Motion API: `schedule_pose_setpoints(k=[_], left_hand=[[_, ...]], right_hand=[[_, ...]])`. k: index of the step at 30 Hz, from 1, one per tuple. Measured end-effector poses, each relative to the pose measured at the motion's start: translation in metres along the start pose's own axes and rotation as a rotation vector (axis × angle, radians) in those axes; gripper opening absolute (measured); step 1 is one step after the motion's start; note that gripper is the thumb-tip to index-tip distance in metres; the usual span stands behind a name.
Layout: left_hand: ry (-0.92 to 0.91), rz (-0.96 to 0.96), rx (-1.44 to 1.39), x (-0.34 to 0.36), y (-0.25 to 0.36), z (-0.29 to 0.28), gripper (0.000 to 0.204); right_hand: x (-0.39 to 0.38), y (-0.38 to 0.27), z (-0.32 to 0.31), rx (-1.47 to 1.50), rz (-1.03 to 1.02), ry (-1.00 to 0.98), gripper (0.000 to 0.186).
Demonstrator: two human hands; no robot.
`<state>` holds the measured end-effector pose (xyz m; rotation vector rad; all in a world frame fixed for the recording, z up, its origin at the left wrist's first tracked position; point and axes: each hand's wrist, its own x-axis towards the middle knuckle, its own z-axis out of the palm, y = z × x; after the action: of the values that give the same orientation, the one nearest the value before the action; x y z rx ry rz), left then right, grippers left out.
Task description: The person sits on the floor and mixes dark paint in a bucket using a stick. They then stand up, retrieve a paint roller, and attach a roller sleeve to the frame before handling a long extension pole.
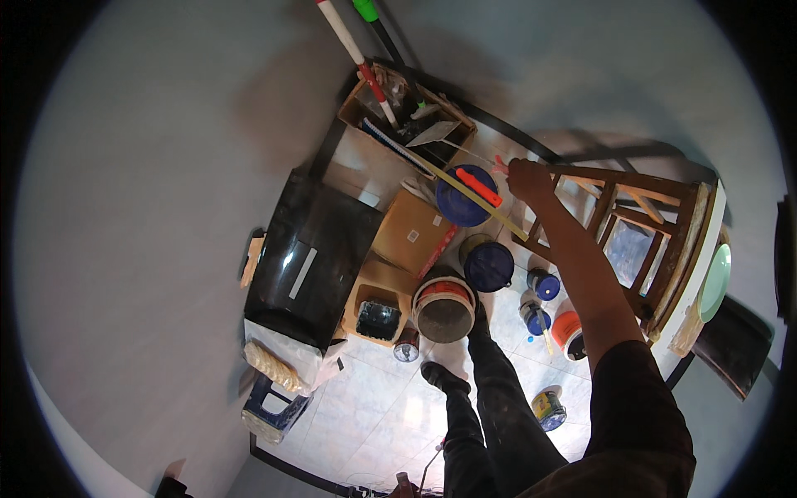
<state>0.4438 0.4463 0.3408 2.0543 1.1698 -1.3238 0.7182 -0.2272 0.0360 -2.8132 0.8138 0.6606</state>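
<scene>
My right arm stretches forward, and my right hand (528, 180) is closed around the orange-red handle of a trowel-like tool. A thin metal rod runs from the handle to its flat grey blade (433, 133), which hangs over the near edge of an open cardboard box (465, 124). Inside the box stand a red-and-white pole (353, 50) and a black pole with green parts (390, 43). Just left of my hand, an orange-handled tool (479, 187) lies on a blue bucket lid (461, 207), beside a long yellowish strip (490, 212). My left hand is out of sight.
A wooden frame (610, 199) stands to the right. Buckets, including a grey-filled one (444, 319) and a blue-lidded one (489, 267), crowd the floor before my feet. Several small cans (544, 285) sit near the frame. A black panel (311, 249) and flat carton (411, 232) lie left.
</scene>
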Motion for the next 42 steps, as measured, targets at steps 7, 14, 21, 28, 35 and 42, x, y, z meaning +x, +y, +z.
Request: schedule_pose_setpoints(k=[7,14,21,28,35,42], left_hand=[[-0.011,0.022,0.02,-0.002,-0.001,-0.001,0.075],[-0.002,0.033,0.078,-0.008,-0.024,-0.006,0.075],[-0.058,-0.074,-0.147,-0.018,-0.011,0.001,0.068],[-0.121,-0.129,-0.094,-0.002,-0.02,0.006,0.072],[-0.115,0.019,-0.094,0.005,-0.035,0.016,0.077],[-0.144,-0.097,-0.102,-0.034,-0.002,0.003,0.073]], right_hand=[[0.018,-0.05,-0.075,0.01,-0.062,0.111,0.019],[0.049,-0.089,-0.124,-0.127,-0.14,0.17,0.022],[0.064,-0.126,-0.167,-0.297,-0.232,0.183,0.021],[0.077,-0.12,-0.177,-0.258,-0.1,-0.02,0.03],[0.058,-0.088,-0.148,-0.172,-0.071,0.006,0.027],[0.045,-0.109,-0.197,-0.312,-0.206,0.132,0.026]])
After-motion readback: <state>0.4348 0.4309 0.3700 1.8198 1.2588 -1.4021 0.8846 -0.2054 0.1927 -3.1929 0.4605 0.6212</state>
